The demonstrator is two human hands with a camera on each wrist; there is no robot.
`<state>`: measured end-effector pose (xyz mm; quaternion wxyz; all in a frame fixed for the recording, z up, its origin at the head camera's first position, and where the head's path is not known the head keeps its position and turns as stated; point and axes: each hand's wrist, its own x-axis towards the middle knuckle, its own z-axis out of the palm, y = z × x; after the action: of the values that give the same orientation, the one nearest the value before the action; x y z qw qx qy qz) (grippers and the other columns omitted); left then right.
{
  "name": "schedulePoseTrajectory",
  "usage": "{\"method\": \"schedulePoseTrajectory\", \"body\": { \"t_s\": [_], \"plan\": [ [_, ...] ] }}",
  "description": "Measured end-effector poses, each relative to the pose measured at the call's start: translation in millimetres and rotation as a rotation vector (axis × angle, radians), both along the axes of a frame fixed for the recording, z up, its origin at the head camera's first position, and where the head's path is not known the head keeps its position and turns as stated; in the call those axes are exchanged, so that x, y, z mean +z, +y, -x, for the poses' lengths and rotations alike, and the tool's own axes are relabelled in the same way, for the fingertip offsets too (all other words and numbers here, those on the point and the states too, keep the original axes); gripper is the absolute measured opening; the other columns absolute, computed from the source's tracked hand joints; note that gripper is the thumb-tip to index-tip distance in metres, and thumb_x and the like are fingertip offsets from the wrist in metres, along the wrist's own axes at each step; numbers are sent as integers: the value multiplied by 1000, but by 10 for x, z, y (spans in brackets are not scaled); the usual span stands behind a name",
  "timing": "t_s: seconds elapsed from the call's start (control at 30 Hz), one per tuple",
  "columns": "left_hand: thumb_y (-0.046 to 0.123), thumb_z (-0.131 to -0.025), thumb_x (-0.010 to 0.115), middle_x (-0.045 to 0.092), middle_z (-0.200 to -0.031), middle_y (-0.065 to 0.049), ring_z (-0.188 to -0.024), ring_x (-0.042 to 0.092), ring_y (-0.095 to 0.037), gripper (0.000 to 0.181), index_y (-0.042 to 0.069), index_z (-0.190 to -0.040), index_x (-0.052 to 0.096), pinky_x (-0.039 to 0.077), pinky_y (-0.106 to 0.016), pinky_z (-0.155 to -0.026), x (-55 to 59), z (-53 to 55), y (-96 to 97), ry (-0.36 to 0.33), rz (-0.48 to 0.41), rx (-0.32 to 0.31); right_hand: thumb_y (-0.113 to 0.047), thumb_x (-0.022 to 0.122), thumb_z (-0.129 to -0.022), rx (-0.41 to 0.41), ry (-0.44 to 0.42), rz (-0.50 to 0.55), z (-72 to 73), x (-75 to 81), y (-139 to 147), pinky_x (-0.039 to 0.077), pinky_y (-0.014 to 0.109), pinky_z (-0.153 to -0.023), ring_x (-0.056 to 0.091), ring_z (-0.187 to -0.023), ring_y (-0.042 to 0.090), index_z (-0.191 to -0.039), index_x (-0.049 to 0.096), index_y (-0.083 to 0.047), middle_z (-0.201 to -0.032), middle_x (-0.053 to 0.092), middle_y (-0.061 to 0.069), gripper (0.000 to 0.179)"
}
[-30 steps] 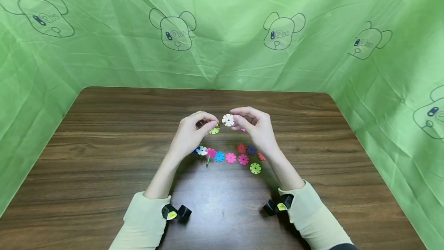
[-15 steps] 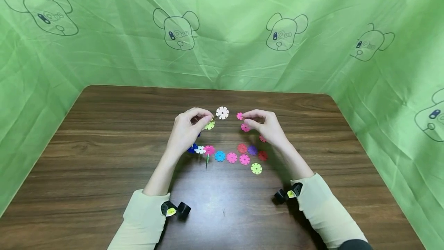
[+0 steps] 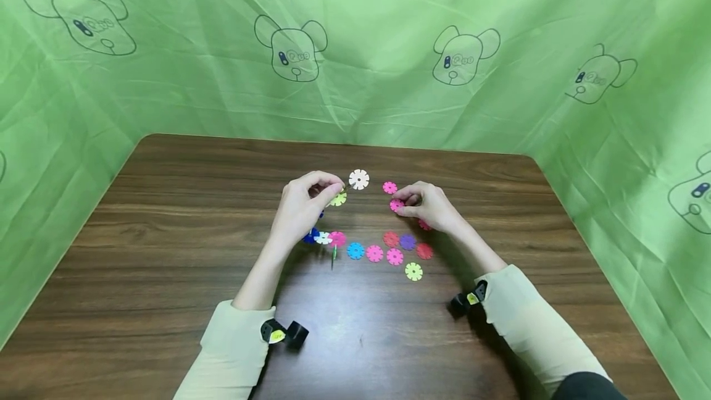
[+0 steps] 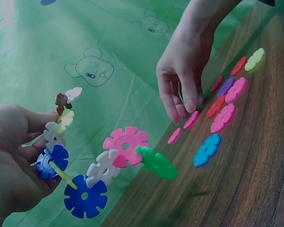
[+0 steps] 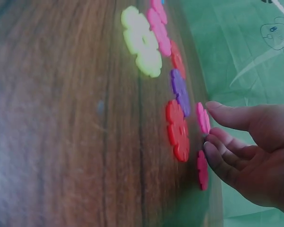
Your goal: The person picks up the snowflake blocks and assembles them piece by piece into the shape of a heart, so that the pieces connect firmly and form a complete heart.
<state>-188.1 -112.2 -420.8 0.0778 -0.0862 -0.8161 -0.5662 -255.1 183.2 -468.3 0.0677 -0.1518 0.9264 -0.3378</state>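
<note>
My left hand [image 3: 302, 205] pinches a chain of interlocking notched plastic discs, raised off the table. In the left wrist view the chain runs from a white disc [image 4: 74, 94] past brown, yellow and blue discs to a pink disc [image 4: 126, 146] and a green disc [image 4: 156, 163] at its far end. Part of it is hidden behind the left hand. My right hand [image 3: 432, 205] is low over the table, thumb and fingertips apart around a loose pink disc [image 3: 396, 205]. In the right wrist view that disc lies flat, right at the thumb tip.
Another pink disc [image 3: 390, 187] lies just beyond the right fingertips. Nearer me, several loose discs are spread on the wooden table [image 3: 166, 233], among them a blue disc [image 3: 355, 250], a purple disc [image 3: 408, 242] and a yellow-green disc [image 3: 413, 271]. Green cloth [image 3: 355, 97] surrounds the table.
The right hand has left the white disc at the chain's end, moved right to the pink discs, then come nearer to the lower one. The left hand keeps hold of the chain.
</note>
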Motion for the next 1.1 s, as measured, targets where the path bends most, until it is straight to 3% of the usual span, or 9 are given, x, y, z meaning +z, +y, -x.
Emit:
{"method": "schedulePoseTrajectory", "body": {
  "t_s": [0.3,0.67,0.8,0.97,1.1],
  "plan": [
    [24,-99,70,73,-91,-6,-78,58,-23,14,13,-104,77,45,-22,-67,-6,31,-8,-7,-7,-11,-18,88,-82,7,30,-71,96,-46,-16,48,31,-83,66,-93,23,-109,80,-13,-103,69,12,28],
    [25,-98,71,75,-93,-4,-79,58,-17,13,15,-104,78,45,-21,-70,-5,40,-15,-7,10,-12,-11,86,-83,4,52,31,73,-40,-35,53,27,-77,68,-79,16,-96,72,-11,-89,74,8,19],
    [26,-98,71,75,-93,-4,-78,58,-15,14,15,-104,78,46,-21,-69,0,-9,12,-20,3,-9,-14,84,-85,-30,78,109,-6,-7,-36,55,26,-72,69,-78,15,-99,75,-13,-90,77,8,16],
    [27,-98,72,75,-91,-5,-74,58,-15,15,15,-104,78,47,-22,-65,1,-69,39,-40,-20,-12,-14,79,-90,-40,78,298,-121,105,-58,62,38,-71,71,-74,16,-107,76,-10,-92,77,14,18],
    [26,-97,72,75,-91,-6,-75,58,-15,15,14,-104,78,47,-21,-66,-5,-111,66,-38,-31,-19,-12,77,-93,-20,108,444,-208,221,-94,63,35,-72,72,-73,13,-112,75,-5,-94,75,21,20]
  ]
}}
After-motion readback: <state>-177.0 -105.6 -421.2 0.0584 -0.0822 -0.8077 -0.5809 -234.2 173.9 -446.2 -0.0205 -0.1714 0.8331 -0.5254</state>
